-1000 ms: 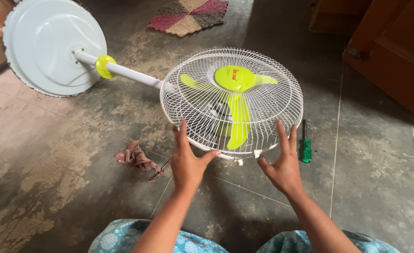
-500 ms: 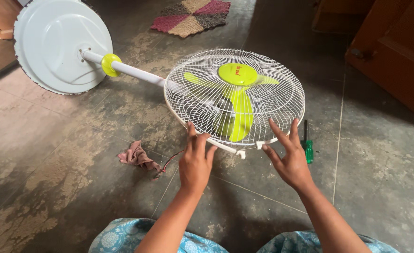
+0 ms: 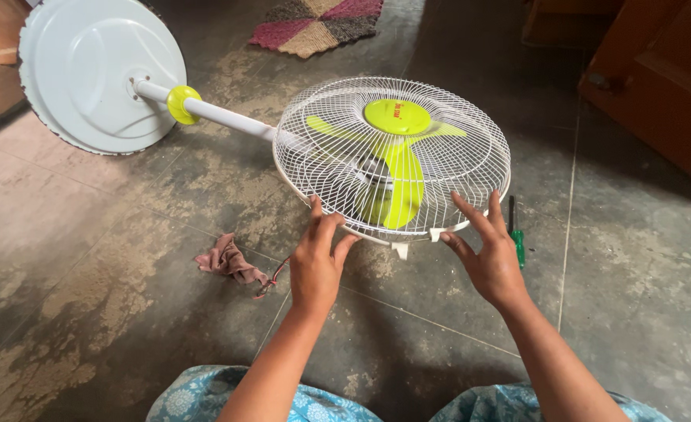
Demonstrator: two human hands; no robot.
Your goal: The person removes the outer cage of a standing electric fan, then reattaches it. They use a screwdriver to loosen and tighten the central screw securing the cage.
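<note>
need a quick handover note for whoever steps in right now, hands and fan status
Left hand: open, fingers on the near rim of the white wire fan cage.
Right hand: open, fingers spread at the cage's near right edge.
The white pedestal fan lies flat on the grey stone floor, lime green blades inside, round white base far left.
Green-handled screwdriver beside the right hand; crumpled pinkish rag left.
Cage is on; nothing removed.

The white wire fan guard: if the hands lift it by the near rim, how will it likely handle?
The fan guard is thin open wire, so probably light and slightly springy. Both the left hand and right hand sit at its rim; it likely flexes rather than staying rigid.
</note>
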